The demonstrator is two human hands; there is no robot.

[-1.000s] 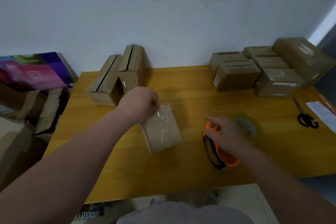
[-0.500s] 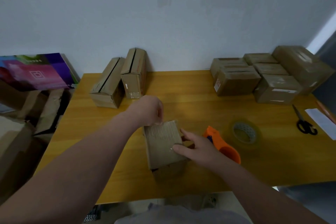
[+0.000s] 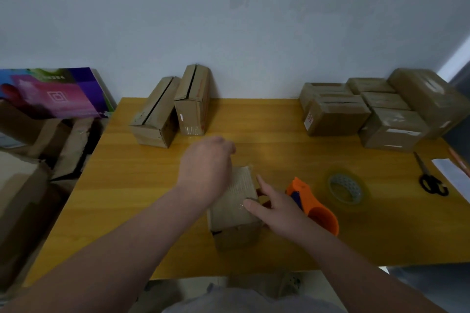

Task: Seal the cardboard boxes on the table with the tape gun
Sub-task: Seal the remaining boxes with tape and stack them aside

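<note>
My left hand (image 3: pixel 206 170) cups the far end of the small cardboard box (image 3: pixel 235 207) at counter (image 3: pixel 279 155) centre, my right hand (image 3: pixel 277 207), fingers loosely spread, steadies its 3 o'clock edge; light, stiff, tape-slick, best gripped by corners, tape gun (image 3: pixel 314 207) just beside at 3 o'clock.

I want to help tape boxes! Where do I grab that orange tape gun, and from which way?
Probably by the rounded orange handle end of the tape gun, nearest the person. It lies on the table with that end free; come from above on its right side, since the right hand and small box crowd its left.
</note>
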